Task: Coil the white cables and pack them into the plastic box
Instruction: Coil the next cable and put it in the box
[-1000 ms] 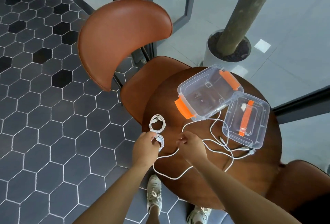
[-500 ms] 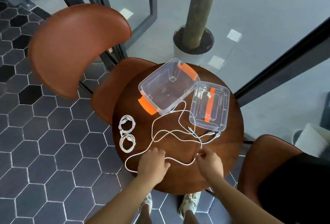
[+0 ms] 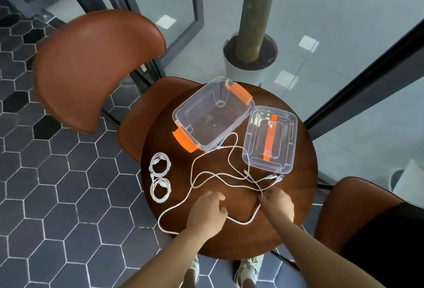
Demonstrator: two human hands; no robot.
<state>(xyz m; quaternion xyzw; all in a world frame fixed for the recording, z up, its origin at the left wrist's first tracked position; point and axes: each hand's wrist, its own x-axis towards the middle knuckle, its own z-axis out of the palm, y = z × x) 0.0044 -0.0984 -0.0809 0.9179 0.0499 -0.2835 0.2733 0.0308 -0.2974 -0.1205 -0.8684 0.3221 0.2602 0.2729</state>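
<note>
— Pinching, is it? Her right hand (image 3: 278, 204) is closing finger and thumb on a loose cable (image 3: 207, 174) near the table's (image 3: 296, 198) front edge.
— Yes, and the left hand (image 3: 207, 213) is resting half open over the same run, gripping nothing that I can make out.
— She should be finding a plug end first, I'd say, then winding even loops and keeping the strands from crossing.
— Agreed; they're lying tangled between her hands and the box (image 3: 212, 113).
— How many are you counting?
— Two coils (image 3: 160, 178) lying finished at the left edge, touching. Loose ones, perhaps two; they're overlapping, so I can't be sure.
— And one box, sitting empty, with one lid (image 3: 270, 137) lying just beside it.
</note>
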